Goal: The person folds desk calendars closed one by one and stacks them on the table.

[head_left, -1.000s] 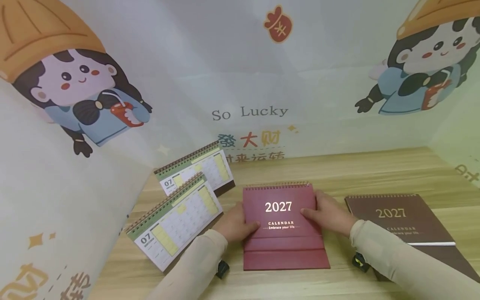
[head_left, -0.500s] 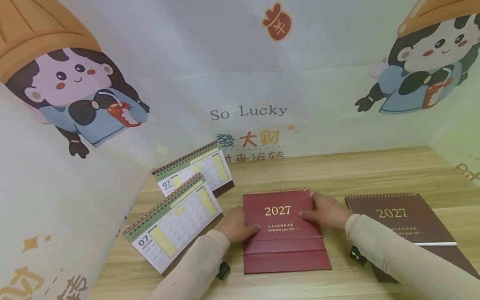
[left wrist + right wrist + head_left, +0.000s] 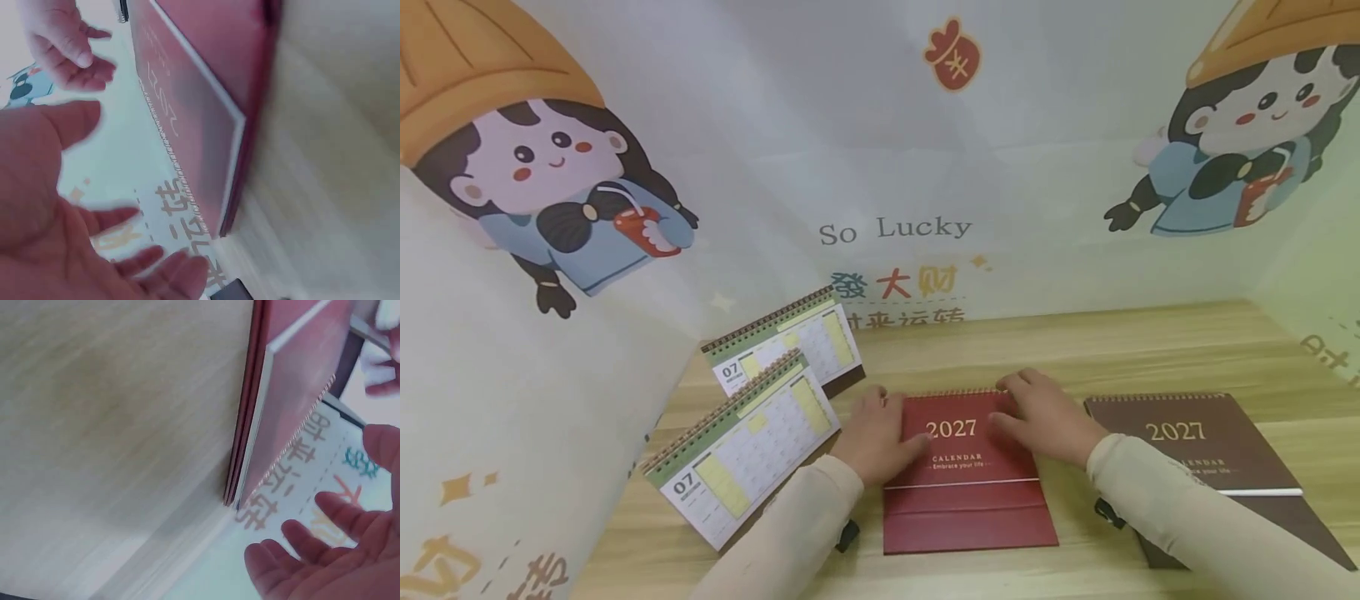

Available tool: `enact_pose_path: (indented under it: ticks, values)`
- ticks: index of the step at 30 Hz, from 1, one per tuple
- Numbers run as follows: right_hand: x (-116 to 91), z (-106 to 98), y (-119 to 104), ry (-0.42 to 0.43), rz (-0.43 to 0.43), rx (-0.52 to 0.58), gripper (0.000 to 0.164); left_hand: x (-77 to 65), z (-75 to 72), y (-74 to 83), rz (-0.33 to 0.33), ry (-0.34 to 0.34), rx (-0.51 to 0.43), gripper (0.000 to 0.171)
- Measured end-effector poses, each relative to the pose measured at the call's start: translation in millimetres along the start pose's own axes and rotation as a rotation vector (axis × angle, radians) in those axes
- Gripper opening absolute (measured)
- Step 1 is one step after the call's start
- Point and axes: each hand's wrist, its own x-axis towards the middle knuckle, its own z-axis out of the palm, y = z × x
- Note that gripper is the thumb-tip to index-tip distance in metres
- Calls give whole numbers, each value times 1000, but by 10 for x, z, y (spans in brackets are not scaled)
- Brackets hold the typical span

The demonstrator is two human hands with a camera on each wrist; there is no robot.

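Backdrop [image 3: 790, 167], pale and printed, bore a cartoon figure [image 3: 565, 175] in an orange hat at far left. Next, two spiral-bound desk calendars stood propped at a slant on the wood-grain surface [image 3: 1112, 350]: the front calendar [image 3: 745, 454], page 07, green header and yellow columns, and the rear calendar [image 3: 820, 346], also page 07, partly hidden behind it. Then the left hand [image 3: 876, 437], fingers loosely spread, holding nothing, over the left edge of the red 2027 calendar [image 3: 968, 500]. That calendar lay flat on the surface between both hands, cover up, coil on the side away from the person. The right hand [image 3: 1051, 421] hung near its upper right corner, likewise open, fingers apart. Farther right, the brown 2027 calendar [image 3: 1240, 462] lay on the surface, partly behind the right sleeve [image 3: 1195, 508].
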Motion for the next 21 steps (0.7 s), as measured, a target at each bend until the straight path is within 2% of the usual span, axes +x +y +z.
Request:
enact_pose_path:
  ticks: [2, 4, 7, 10, 15, 21]
  values:
    - [-5, 41, -34, -24, -40, -62, 54, 59, 47, 17, 63, -51, 42, 72]
    - [-7, 107, -41, -98, -46, -102, 64, 120, 133, 22, 83, -135, 95, 75]
    - [-11, 240, -3, -227, -35, -173, 83, 138, 239, 30, 52, -249, 183, 82]
    - [-21, 345, 43, -305, -10, -211, 92, 91, 244, 73, 5, -327, 252, 87]
    - [-7, 402, 96, -343, 1, -254, 97, 53, 196, 131, -10, -369, 309, 89]
    - [26, 488, 133, -315, -6, -255, 96, 68, 224, 98, -13, -371, 354, 89]
